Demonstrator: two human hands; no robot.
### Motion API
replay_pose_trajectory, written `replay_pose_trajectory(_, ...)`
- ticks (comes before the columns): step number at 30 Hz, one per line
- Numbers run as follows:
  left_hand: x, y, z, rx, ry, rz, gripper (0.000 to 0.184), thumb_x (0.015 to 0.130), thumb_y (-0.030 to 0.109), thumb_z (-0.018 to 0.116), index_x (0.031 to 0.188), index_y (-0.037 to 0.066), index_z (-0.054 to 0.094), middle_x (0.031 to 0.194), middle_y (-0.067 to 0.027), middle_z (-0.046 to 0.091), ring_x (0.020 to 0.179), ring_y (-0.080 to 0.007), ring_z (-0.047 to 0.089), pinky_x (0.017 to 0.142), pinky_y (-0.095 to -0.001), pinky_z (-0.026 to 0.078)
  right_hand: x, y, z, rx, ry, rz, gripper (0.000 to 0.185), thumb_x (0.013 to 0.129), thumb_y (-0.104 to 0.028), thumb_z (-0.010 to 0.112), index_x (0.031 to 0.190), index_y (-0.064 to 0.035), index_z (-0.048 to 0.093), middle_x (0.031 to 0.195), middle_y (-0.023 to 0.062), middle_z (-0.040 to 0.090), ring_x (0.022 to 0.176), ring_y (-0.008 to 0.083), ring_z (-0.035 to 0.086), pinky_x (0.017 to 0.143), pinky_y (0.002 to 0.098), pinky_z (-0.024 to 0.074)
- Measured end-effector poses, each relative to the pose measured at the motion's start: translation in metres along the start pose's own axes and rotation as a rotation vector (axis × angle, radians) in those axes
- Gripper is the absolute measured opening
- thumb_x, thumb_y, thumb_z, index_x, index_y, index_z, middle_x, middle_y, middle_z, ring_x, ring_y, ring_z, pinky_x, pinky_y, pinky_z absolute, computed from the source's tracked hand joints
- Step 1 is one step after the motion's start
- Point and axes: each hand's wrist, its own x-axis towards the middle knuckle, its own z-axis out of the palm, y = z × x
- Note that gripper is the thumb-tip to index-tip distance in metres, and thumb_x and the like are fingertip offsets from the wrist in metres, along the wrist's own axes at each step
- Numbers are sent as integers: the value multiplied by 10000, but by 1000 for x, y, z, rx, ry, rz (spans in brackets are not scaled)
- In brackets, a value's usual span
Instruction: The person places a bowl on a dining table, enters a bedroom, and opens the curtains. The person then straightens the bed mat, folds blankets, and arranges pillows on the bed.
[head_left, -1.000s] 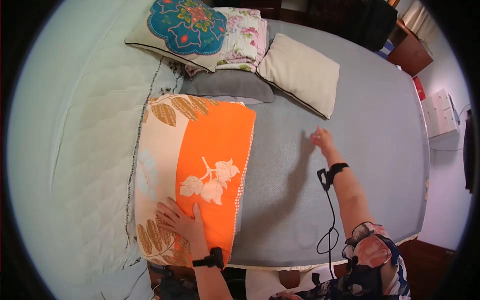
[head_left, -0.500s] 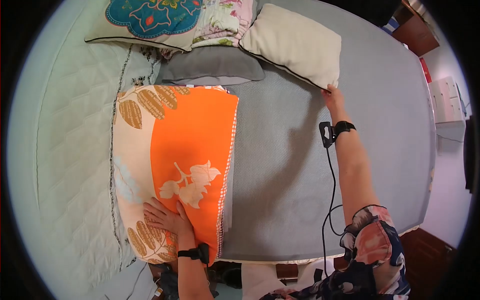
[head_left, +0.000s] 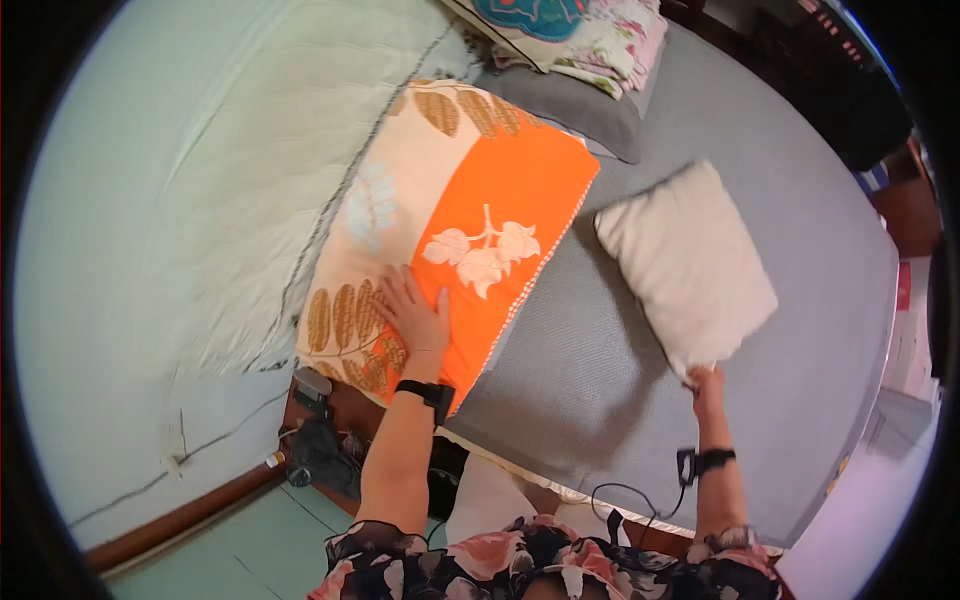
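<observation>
My left hand (head_left: 415,315) lies flat with fingers spread on a folded orange and cream cloth (head_left: 500,190) with leaf patterns, near its lower edge. The cloth rests at the left side of the grey bed surface (head_left: 570,330). To the right, my right hand (head_left: 706,385) grips the lower corner of a cream pillow (head_left: 690,260) with dark piping. That pillow is tilted above or on the grey surface; whether it touches is hard to tell. Both wrists wear black straps.
A grey pillow (head_left: 570,100), a folded floral cloth (head_left: 625,40) and a teal-patterned pillow (head_left: 530,15) lie at the top. White quilted padding (head_left: 270,130) lines the left. A black cable (head_left: 620,487) runs near my right wrist.
My right hand has taken hold of the cream pillow's corner and pulled it toward me, away from the other pillows. My left hand stays on the orange cloth. The view has turned.
</observation>
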Motion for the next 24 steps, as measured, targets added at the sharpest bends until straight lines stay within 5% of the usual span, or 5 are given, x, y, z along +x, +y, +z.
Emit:
replay_pose_trajectory(5, -63, 59, -49, -525, -288, 81, 1019, 706, 587, 620, 1395, -22, 180, 1462, -243, 130, 1366, -401, 70, 1063, -582, 42, -97, -88, -4, 43, -18, -285, 494, 544, -13, 486, 1034, 38, 528, 887, 69, 586, 743, 183, 580, 664, 270, 486)
replay_pose_trajectory(9, -87, 140, -166, -867, -360, 545, 1315, 498, 542, 802, 1415, 6, 28, 1470, -244, 47, 1372, -389, 29, 1053, -590, -31, -175, -189, 65, 206, -305, -455, 557, 521, -22, 509, 1072, 55, 517, 945, 85, 599, 841, 181, 593, 757, 274, 478)
replay_pose_trajectory(15, -98, 150, -253, -1619, -275, 125, 1029, 609, 298, 817, 1400, 47, 209, 1366, -124, 391, 1227, -251, 424, 1022, -434, 327, -272, -243, 189, 158, -704, -658, 369, 528, -4, 564, 893, 37, 599, 819, 76, 633, 721, 174, 608, 671, 273, 481)
replay_pose_trajectory(17, -84, 122, -247, -1751, -181, 111, 722, 632, 238, 796, 1229, -15, 479, 1213, -135, 553, 1148, -168, 512, 928, -309, 431, -306, -250, 235, -18, -864, -827, 187, 587, -5, 601, 771, 20, 616, 734, 52, 626, 663, 148, 593, 613, 262, 458)
replay_pose_trajectory(24, -11, -11, -289, -1921, 144, -237, 513, 701, 186, 761, 1123, -27, 561, 1144, -105, 590, 1084, -169, 535, 926, -298, 414, -382, -272, 379, -385, -1417, -1342, 212, 728, -78, 645, 912, 17, 599, 726, 71, 586, 647, 198, 581, 606, 279, 455)
